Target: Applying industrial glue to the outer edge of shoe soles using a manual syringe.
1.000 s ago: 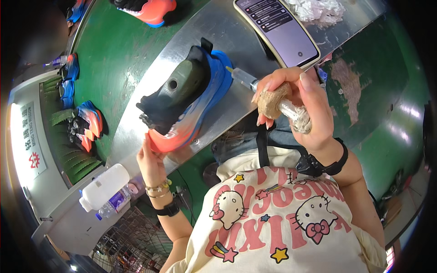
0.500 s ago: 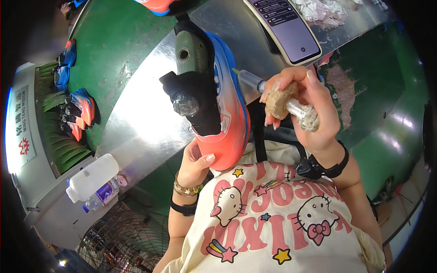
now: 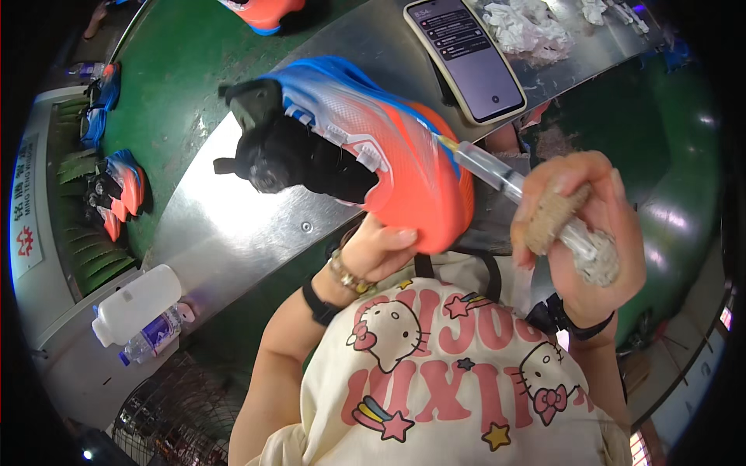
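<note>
A running shoe [image 3: 420,175], orange at the toe and blue toward the heel, lies tilted over the metal bench edge. My left hand [image 3: 381,250] grips it at the toe, the thumb on the upper and the other fingers hidden beneath. Dark green and black parts fill its opening. In my right hand [image 3: 622,221] is a clear syringe [image 3: 489,168] with a yellowish tip. That tip is at the seam between upper and sole, touching or very close. A tan, sponge-like ring [image 3: 553,221] surrounds the syringe, and a whitish lump [image 3: 597,264] covers its plunger end.
Beyond the shoe, a lit smartphone [image 3: 497,97] and crumpled white paper [image 3: 528,31] lie on the metal bench [image 3: 194,210]. Another shoe [image 3: 268,12] is at the top. More shoes [image 3: 124,182] stand left, above a white bottle [image 3: 140,303] and a clear bottle [image 3: 155,334].
The shoe has been turned, its heel end swinging left and its side now facing up more. My right hand has moved right and down, with the syringe tip still along the sole edge.
</note>
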Available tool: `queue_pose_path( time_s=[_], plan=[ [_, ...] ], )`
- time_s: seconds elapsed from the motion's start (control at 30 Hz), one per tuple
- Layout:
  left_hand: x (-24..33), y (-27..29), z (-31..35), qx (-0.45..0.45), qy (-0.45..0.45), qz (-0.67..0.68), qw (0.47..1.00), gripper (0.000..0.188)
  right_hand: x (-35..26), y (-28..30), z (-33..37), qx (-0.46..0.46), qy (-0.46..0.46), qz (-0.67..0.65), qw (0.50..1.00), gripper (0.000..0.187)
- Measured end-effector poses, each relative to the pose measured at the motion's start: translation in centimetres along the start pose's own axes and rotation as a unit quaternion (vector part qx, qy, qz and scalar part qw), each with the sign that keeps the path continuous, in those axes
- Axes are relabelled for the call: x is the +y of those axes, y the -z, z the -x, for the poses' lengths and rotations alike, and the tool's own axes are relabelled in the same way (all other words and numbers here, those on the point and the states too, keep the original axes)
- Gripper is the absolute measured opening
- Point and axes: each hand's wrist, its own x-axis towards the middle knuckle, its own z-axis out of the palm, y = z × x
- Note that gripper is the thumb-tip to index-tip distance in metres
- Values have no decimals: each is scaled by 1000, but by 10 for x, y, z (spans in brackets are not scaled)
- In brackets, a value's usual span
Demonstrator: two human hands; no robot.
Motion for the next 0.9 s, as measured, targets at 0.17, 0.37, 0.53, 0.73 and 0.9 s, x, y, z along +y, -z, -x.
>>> queue_pose_path(
  time_s=[0.17,0.37,0.53,0.73,0.9],
  plan=[
    [-10,0,-52,-65,-6,35,997,53,2,9,9,41,87,52,994,34],
    [-11,-10,-78,-65,-52,30,996,44,-1,17,12,47,91,-26,994,35],
    [-11,-18,-88,-68,-87,41,993,39,-2,24,12,30,117,9,993,37],
    [-12,-20,-102,-75,-114,31,990,35,-3,24,15,34,108,54,992,35],
    [-8,-23,-112,-84,-131,47,987,35,-2,23,14,22,128,77,988,34]
  ],
)
